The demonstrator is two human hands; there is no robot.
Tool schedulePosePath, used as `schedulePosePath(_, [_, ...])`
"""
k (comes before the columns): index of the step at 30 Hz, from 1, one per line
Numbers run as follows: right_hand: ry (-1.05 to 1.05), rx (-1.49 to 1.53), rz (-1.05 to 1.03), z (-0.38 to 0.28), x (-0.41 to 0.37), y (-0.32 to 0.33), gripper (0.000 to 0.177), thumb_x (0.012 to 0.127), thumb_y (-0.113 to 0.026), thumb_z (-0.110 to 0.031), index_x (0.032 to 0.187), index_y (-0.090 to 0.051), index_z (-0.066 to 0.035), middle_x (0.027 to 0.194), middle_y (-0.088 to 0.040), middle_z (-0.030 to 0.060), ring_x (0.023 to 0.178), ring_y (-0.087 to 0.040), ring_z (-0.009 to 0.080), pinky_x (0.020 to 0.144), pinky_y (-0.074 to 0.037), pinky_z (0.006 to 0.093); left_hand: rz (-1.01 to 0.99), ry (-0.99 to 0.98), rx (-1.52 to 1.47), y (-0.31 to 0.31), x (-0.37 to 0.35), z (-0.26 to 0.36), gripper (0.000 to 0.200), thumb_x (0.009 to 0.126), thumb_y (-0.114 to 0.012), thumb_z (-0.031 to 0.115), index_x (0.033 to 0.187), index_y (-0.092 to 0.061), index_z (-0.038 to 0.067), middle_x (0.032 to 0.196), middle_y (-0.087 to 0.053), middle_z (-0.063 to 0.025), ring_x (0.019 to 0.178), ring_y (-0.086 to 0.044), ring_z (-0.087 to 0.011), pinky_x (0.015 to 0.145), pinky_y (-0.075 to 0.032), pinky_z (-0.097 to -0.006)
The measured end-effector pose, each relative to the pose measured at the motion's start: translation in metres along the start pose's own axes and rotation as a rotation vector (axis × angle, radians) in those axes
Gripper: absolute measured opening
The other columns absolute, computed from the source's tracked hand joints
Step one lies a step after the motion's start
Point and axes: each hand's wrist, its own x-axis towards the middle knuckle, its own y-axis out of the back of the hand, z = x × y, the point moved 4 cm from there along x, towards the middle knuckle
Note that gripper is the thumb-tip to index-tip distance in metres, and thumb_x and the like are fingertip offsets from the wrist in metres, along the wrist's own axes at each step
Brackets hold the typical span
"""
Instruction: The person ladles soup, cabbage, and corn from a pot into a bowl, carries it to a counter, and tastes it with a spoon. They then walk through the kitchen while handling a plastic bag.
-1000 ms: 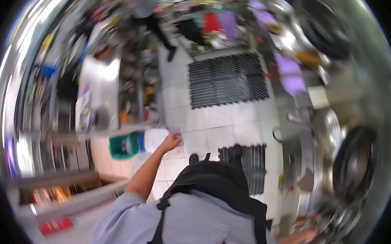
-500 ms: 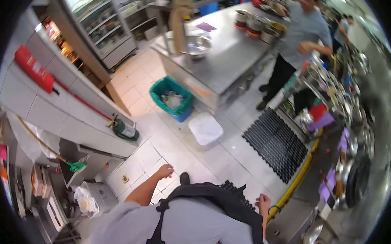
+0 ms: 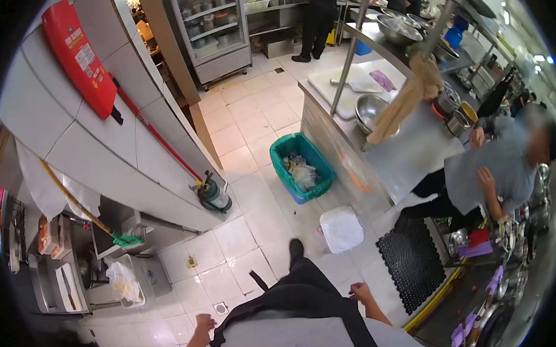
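Observation:
Low at the centre left, my left hand (image 3: 205,323) hangs beside the dark apron (image 3: 284,303), its fingers curled; what they hold, if anything, is too small to make out. My right hand (image 3: 360,292) is at the apron's other side, over the tiled floor, fingers loosely bent and nothing visible in it. One dark shoe (image 3: 296,249) shows in front of the apron. Ahead on the floor are a teal-lined bin (image 3: 277,158) with rubbish inside and a white-covered container (image 3: 342,230).
A steel counter (image 3: 408,161) with a metal bowl (image 3: 369,109) stands ahead right. A co-worker (image 3: 488,164) is beside it, near a black mat (image 3: 411,264). A fire extinguisher (image 3: 214,196) stands by the left wall. Another person (image 3: 321,23) is by the fridge (image 3: 215,33).
The view has turned and moved forward, so the bin and counter sit farther right. My left hand has lowered. The co-worker has come closer to the counter's near end.

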Motion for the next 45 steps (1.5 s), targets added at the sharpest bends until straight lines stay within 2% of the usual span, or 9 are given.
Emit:
schedulePosePath(6, [-0.074,-0.183,0.036,-0.157,0.13,-0.011,0.021,0.086,-0.06,-0.017,0.1,-0.064,-0.002,0.078,-0.068,0.0128,0.054,-0.066,0.0224,0.047,-0.055,0.0339,-0.192,-0.467,0.501,-0.118,0.0,0.106,0.017,0.088,-0.053,0.014,0.098,-0.058,0.002,0.079,-0.065,-0.0156,0.066,-0.068,-0.0274,0.052,-0.052,-0.0362])
schedulePosePath(11, [0.048,-0.528,-0.043,-0.3,0.251,-0.082,0.02,0.081,-0.056,-0.012,0.078,-0.068,0.004,0.068,-0.068,0.0145,0.054,-0.068,0.0243,0.047,-0.055,0.0361,-0.199,-0.622,0.424,-0.185,-0.01,0.29,0.019,0.088,-0.056,0.016,0.097,-0.06,0.0,0.081,-0.067,-0.0152,0.069,-0.068,-0.0253,0.057,-0.053,-0.0358])
schedulePosePath(16, [0.759,-0.892,-0.086,-0.487,0.347,-0.202,0.031,0.079,-0.057,-0.029,0.079,-0.07,-0.001,0.07,-0.068,0.0177,0.061,-0.068,0.0321,0.064,-0.054,0.0432,-0.137,-0.588,0.253,-0.19,-0.011,0.427,0.021,0.088,-0.06,0.017,0.097,-0.062,-0.002,0.082,-0.068,-0.0148,0.073,-0.068,-0.0233,0.062,-0.054,-0.0354])
schedulePosePath(19, [0.635,-0.712,-0.198,-0.612,0.343,-0.254,0.025,0.083,-0.057,-0.024,0.082,-0.07,-0.003,0.073,-0.068,0.0177,0.063,-0.068,0.0315,0.064,-0.054,0.0428,-0.139,-0.646,0.345,-0.191,0.023,0.486,0.022,0.088,-0.063,0.017,0.096,-0.064,-0.003,0.083,-0.069,-0.0145,0.074,-0.069,-0.022,0.066,-0.055,-0.0352])
schedulePosePath(22, [0.786,-0.677,-0.189,-0.71,0.351,-0.278,0.024,0.085,-0.057,-0.023,0.082,-0.07,-0.003,0.073,-0.068,0.0176,0.063,-0.069,0.0308,0.064,-0.054,0.042,-0.128,-0.989,0.682,-0.189,0.099,0.532,0.024,0.088,-0.065,0.018,0.096,-0.065,-0.005,0.084,-0.07,-0.0143,0.076,-0.069,-0.0208,0.069,-0.056,-0.0349])
schedulePosePath(26, [0.854,-0.689,-0.055,-0.788,0.368,-0.262,0.026,0.087,-0.058,-0.024,0.078,-0.067,-0.001,0.074,-0.066,0.0203,0.068,-0.066,0.0361,0.065,-0.051,0.0458,-0.332,-0.701,0.51,-0.246,0.108,0.673,0.026,0.089,-0.063,0.017,0.101,-0.065,-0.006,0.08,-0.068,-0.0103,0.076,-0.067,-0.0197,0.069,-0.054,-0.033])
schedulePosePath(36, [0.577,-0.62,0.1,-0.896,0.327,-0.248,0.029,0.087,-0.064,-0.028,0.08,-0.065,0.0,0.072,-0.063,0.0221,0.069,-0.063,0.038,0.062,-0.047,0.0454,-0.518,-0.868,0.59,-0.506,0.005,1.112,0.045,0.088,-0.061,0.017,0.129,-0.053,-0.001,0.098,-0.068,-0.0119,0.08,-0.07,-0.019,0.064,-0.051,-0.0285])
schedulePosePath(40, [0.658,-0.628,0.059,-0.944,0.381,-0.265,0.027,0.086,-0.063,-0.029,0.084,-0.069,-0.003,0.081,-0.066,0.0224,0.079,-0.063,0.0415,0.07,-0.049,0.0487,-0.538,-0.865,0.576,-0.571,0.003,1.201,0.041,0.09,-0.058,0.015,0.127,-0.054,0.0,0.097,-0.068,-0.0105,0.08,-0.069,-0.0183,0.065,-0.05,-0.0282])
schedulePosePath(45, [0.716,-0.646,0.044,-1.039,0.482,-0.249,0.026,0.088,-0.06,-0.028,0.093,-0.068,-0.004,0.086,-0.068,0.0199,0.082,-0.065,0.0398,0.074,-0.051,0.0464,-0.349,-0.717,0.873,-0.565,0.165,1.222,0.034,0.096,-0.058,0.024,0.122,-0.057,0.001,0.093,-0.069,-0.0113,0.082,-0.068,-0.0191,0.067,-0.052,-0.0337])
